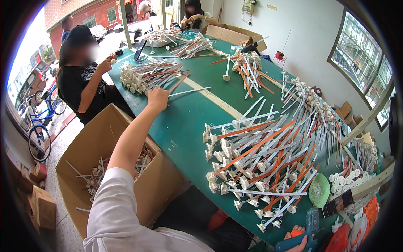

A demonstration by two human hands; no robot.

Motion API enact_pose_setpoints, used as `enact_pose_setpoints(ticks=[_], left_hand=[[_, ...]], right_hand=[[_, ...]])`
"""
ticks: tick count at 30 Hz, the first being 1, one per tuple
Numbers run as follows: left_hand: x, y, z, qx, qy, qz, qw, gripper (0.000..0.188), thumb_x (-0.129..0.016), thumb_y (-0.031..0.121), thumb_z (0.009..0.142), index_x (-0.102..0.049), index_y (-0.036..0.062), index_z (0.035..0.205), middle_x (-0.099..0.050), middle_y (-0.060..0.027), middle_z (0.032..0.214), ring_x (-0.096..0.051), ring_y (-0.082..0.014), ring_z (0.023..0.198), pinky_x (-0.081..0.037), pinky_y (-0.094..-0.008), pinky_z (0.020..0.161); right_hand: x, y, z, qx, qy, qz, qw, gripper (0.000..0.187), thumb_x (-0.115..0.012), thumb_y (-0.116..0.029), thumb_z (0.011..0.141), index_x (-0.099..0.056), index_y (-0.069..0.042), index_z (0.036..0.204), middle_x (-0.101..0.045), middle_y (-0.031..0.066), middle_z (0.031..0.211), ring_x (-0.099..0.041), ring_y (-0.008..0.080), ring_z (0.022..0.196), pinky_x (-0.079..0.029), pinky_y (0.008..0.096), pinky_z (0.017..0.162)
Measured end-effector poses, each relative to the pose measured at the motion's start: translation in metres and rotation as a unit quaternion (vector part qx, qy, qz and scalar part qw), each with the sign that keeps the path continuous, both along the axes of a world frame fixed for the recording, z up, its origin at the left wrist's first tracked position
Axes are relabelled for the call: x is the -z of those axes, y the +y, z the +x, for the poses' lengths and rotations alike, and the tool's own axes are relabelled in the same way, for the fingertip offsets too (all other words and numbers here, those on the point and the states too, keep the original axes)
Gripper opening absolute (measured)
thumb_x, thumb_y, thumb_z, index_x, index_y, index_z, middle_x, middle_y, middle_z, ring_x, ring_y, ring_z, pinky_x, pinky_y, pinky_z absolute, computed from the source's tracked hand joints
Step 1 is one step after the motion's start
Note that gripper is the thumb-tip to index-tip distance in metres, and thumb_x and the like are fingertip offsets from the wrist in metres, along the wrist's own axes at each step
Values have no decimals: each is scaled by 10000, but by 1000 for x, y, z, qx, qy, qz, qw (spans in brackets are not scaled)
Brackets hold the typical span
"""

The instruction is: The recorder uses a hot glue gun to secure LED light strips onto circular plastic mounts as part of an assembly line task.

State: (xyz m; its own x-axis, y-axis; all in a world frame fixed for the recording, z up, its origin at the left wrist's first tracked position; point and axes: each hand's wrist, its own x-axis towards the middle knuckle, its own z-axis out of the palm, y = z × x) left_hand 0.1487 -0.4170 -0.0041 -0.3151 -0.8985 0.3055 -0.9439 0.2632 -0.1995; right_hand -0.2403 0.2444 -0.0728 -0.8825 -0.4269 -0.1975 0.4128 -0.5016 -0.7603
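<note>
My left hand [158, 99] reaches far across the green table with its fingers closed at the end of a white strip [189, 91]. It is beside a heap of white round-headed pieces [133, 79] with white and orange strips. The fingertips are partly hidden behind the hand. Low at the right, my right hand [299, 244] wraps round a blue hand tool [311, 235], whose exact kind I cannot make out. Between the hands spreads a large pile of strips with white round heads [252, 168], the heads toward me.
An open cardboard box [69, 168] with more such pieces stands below my left arm. A green bowl [319, 190] of clear bits and a dark phone-like slab [338, 203] lie at right. Two people work at the table's far left and far end; further heaps lie along it.
</note>
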Motion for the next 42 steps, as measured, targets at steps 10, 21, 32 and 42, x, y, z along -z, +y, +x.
enact_pose_setpoints(ticks=[10,21,32,42], left_hand=[[-17,-4,0,-37,204,-1,978,165,-678,151,839,-795,134,954,-746,-179,976,-724,-385,923,-582,-473,812],[-154,223,-65,436,572,83,690,244,-591,-44,983,-629,-97,1218,-736,-221,1039,-735,-239,901,-577,-313,808],[-40,387,-105,341,621,242,663,177,-756,-142,761,-754,-74,925,-762,-168,864,-727,-185,762,-541,-237,701],[-7,384,-92,278,481,223,801,157,-787,-76,790,-783,-20,938,-747,-97,766,-679,-119,651,-512,-217,609]], right_hand=[[0,3,10,-34,28,-99,994,340,-586,-305,957,-466,-26,1110,-471,76,1061,-440,192,1053,-445,262,567],[0,-1,2,-55,77,-145,985,395,-572,-283,946,-437,12,1172,-440,132,1130,-386,247,1136,-424,298,686],[-2,9,50,-32,120,-121,985,394,-602,-181,910,-438,12,1212,-480,126,1146,-406,250,1140,-448,321,709],[-19,-44,146,-383,364,-12,849,414,-786,-155,794,-649,-27,1163,-672,82,1022,-668,205,759,-568,321,664]])
